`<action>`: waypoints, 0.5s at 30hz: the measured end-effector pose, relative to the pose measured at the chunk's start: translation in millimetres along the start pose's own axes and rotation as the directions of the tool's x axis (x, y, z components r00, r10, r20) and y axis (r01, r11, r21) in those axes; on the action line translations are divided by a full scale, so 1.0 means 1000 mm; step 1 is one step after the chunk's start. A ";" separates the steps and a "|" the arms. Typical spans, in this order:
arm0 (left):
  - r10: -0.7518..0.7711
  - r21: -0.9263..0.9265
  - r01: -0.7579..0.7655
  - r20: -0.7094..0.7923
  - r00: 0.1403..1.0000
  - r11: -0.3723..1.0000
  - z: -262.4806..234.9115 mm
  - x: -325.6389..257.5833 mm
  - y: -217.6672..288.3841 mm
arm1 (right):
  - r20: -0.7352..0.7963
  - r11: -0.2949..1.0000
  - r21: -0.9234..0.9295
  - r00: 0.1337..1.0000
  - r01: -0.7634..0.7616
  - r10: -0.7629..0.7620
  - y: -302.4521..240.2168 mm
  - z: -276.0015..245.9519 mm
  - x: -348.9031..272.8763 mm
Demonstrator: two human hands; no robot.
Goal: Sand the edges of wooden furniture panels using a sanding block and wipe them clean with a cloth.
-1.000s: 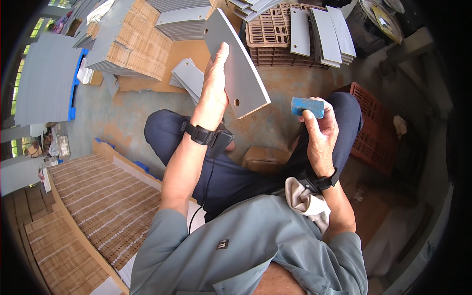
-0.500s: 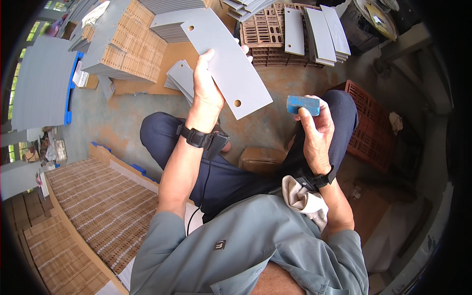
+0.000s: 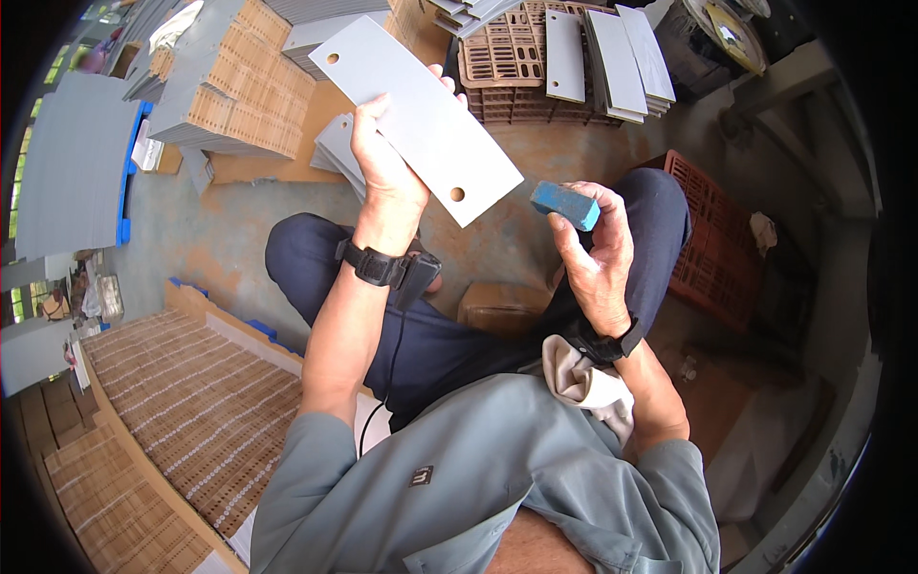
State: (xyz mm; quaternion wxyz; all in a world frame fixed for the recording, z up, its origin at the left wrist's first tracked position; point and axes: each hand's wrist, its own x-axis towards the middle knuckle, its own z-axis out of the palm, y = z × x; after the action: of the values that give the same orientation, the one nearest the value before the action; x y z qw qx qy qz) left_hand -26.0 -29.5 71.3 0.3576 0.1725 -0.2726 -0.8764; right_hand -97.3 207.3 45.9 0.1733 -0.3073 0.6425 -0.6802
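A flat, pale-grey rectangular panel with two round holes [image 3: 421, 120] is raised in the left hand [image 3: 385, 161], apart from a small blue oblong block [image 3: 564, 204] in the right hand [image 3: 601, 251].
Left fingers grip the panel mid-length, seemingly to keep both holed ends uncovered; right fingers pinch the block, probably leaving its left end free.

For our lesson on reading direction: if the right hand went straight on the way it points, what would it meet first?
Probably the brown crate, beyond the block the right hand holds. Depth is unclear, though, and the board in the left hand lies close to that line.
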 end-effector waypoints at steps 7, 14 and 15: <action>0.030 0.008 -0.030 -0.042 0.999 1.000 0.004 -0.001 -0.001 | 0.063 0.973 -0.118 0.980 0.196 -0.190 0.000 0.008 -0.001; 0.015 0.011 -0.015 0.031 0.999 1.000 0.004 -0.002 -0.004 | 0.169 0.911 -0.187 0.925 0.368 -0.340 -0.007 0.020 0.001; 0.042 0.028 -0.043 0.013 0.999 0.999 0.006 -0.004 -0.004 | 0.164 0.906 -0.210 0.927 0.367 -0.337 -0.008 0.022 0.002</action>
State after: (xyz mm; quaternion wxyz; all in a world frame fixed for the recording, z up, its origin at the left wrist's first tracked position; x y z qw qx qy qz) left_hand -28.5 -22.7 74.0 0.3721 0.1661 -0.2906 -0.8657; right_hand -83.7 190.3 53.5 0.0493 -0.4784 0.6409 -0.5982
